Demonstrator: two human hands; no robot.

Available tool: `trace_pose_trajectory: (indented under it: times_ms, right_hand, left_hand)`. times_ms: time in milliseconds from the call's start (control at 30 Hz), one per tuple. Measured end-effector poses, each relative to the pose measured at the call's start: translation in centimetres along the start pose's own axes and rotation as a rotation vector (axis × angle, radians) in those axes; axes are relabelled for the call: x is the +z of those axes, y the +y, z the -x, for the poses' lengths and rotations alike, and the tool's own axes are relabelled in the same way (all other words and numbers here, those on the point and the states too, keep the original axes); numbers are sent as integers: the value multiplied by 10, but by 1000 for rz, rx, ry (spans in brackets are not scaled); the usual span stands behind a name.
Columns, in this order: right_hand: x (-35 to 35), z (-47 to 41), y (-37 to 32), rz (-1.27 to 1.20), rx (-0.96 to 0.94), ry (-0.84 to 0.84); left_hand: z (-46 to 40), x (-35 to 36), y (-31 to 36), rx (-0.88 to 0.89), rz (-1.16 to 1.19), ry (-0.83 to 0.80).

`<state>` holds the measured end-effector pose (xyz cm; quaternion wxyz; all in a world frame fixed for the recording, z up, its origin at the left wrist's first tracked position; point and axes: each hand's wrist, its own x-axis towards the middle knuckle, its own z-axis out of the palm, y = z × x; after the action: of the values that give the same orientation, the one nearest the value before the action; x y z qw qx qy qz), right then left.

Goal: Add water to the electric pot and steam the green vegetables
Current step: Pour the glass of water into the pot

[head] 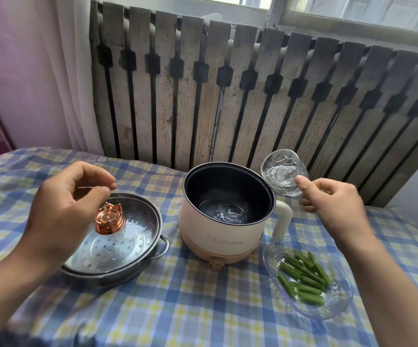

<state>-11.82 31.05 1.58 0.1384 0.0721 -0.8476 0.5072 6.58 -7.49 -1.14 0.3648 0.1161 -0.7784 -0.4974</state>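
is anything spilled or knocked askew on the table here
Nothing stands out. The electric pot stands upright with water inside, the glass lid sits on the steamer tray, the green vegetables stay in their glass dish, and the tablecloth looks dry.

Open cream electric pot (221, 229) holds water; green vegetables (303, 276) beside.

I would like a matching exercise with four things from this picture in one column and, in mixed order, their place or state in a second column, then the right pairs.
1. electric pot
2. drinking glass
3. green vegetables
4. glass lid

a. lying in a clear dish
b. resting on the metal steamer tray
c. held tilted by the right hand
d. open, a little water inside

Pairs: 1-d, 2-c, 3-a, 4-b
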Motion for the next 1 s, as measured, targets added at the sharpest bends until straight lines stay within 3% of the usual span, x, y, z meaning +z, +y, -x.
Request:
trace_pose_trajectory:
  times_ms: [300,833,1000]
  right_hand:
    - [6,-5,13,-246,285,-109]
    - [4,-18,43,-117,671,-162]
    - [0,-21,50,-15,697,-199]
  left_hand:
    - [-1,-1,5,-21,-3,-7]
    - [-16,-20,5,-174,-226,-53]
    - [-36,-40,-10,-336,-324,-76]
